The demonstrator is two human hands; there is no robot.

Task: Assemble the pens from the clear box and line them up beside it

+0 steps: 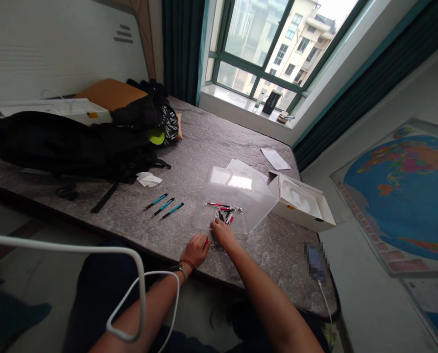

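Note:
My left hand (196,251) rests near the front edge of the mattress, closed around a small red piece (207,241) that looks like a pen part; most of it is hidden. My right hand (222,233) reaches over the near rim of a clear plastic box (257,208), its fingers pinched together at the contents. What they grip is covered by the hand. Inside the box lie several red, black and silver pen parts (219,206). To the left of the box, three teal-and-black pens (163,208) lie side by side on the mattress.
A black backpack (68,147) and a crumpled tissue (149,179) lie left. Right of the box are an open white carton (303,203) and paper sheets (276,159). A phone (316,262) is plugged in at the right edge. A white cable-like loop (140,274) crosses the foreground.

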